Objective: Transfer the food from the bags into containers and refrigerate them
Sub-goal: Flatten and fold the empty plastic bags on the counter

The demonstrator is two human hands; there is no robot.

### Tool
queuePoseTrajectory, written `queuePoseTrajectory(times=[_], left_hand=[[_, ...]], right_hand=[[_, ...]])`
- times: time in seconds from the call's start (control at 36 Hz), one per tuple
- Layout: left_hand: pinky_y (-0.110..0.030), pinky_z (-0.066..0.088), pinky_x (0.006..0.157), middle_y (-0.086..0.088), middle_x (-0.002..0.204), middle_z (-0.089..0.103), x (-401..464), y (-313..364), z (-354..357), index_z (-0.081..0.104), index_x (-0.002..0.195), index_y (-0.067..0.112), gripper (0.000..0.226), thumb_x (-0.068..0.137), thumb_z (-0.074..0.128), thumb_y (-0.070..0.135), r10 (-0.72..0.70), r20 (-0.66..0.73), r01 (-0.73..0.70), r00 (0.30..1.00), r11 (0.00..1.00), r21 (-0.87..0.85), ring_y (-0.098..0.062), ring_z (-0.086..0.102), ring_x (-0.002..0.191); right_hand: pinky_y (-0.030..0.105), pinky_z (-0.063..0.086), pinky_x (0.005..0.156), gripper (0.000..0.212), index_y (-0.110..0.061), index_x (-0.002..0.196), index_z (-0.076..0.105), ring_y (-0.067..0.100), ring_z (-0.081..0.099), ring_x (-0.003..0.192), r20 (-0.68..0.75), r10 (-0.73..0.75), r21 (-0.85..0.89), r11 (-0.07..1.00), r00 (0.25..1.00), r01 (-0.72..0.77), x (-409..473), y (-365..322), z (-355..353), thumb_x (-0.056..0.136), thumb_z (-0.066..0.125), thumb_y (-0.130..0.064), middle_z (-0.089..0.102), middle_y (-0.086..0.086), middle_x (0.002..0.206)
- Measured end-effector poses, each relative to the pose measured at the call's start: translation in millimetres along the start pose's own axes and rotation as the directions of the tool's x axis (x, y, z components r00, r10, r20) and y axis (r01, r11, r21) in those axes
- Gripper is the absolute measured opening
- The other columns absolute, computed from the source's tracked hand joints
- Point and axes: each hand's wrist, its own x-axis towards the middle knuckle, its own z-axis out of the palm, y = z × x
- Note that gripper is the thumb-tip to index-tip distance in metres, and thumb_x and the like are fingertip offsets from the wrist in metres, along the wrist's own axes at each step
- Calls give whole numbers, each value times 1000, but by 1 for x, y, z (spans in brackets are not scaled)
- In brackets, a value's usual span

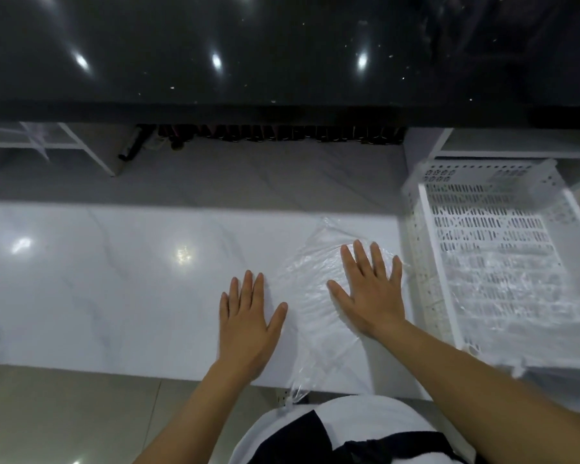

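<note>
Right hand (369, 293) spread flat pressing the clear plastic bag (315, 296) onto the white counter (114, 279), left hand (248, 316) flat at its left edge, likely smoothing it; white crate (482, 182) just right.

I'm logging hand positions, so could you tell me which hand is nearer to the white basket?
The right hand is nearer: it presses flat on the clear plastic bag just beside the white basket. The left hand lies flat on the counter, farther away.
</note>
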Motion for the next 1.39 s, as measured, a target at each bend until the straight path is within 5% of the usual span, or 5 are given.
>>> queuePoseTrajectory(times=[0.33, 0.44, 0.86, 1.17, 1.39], left_hand=[[-29, -11, 119, 4, 169, 2, 101, 88, -7, 12, 160, 25, 58, 108, 38, 26, 487, 62, -491, 871, 864, 111, -19, -5, 155], [-35, -12, 122, 1, 169, -4, 113, 89, 13, 2, 161, 21, 57, 109, 16, 40, 459, 132, -477, 878, 863, 170, -19, -8, 155], [-40, -12, 124, 4, 167, -14, 120, 79, 24, -6, 160, 21, 76, 99, 4, 65, 477, 117, -491, 871, 845, 213, -14, -19, 152], [-49, 17, 121, -8, 160, 34, 103, 153, -37, 44, 148, 18, 53, 98, 61, 25, 569, -47, -570, 821, 812, -126, -32, 19, 152], [-34, 29, 115, -4, 147, 50, 77, 293, -29, 59, 135, 20, 37, 97, 59, 22, 739, 58, -700, 671, 657, -281, -20, 38, 140]], right_hand=[[61, -3, 120, 73, -25, 161, 9, 29, -10, 155, -80, 57, -20, 998, 995, -59, -34, -19, -10, 98, 8, -61, -3, 5, 169], [60, -15, 117, 74, -32, 156, -21, 26, -30, 149, 33, 139, -24, 990, 990, -139, -49, -14, 7, 95, -2, -69, -26, 0, 165], [61, -17, 116, 78, -35, 157, -17, 25, -32, 148, 132, 139, 75, 986, 981, -150, -49, -13, -5, 94, 8, -74, -25, -2, 165], [3, 19, 104, 52, -42, 146, 45, -10, 31, 136, 120, -84, 680, 733, 989, -20, -113, 34, -148, 96, 60, -48, 41, -23, 153], [15, 33, 106, 40, -37, 133, 60, -4, 42, 135, -99, 292, 660, 735, 951, -157, -154, 156, -174, 93, 66, -37, 50, -32, 136]])
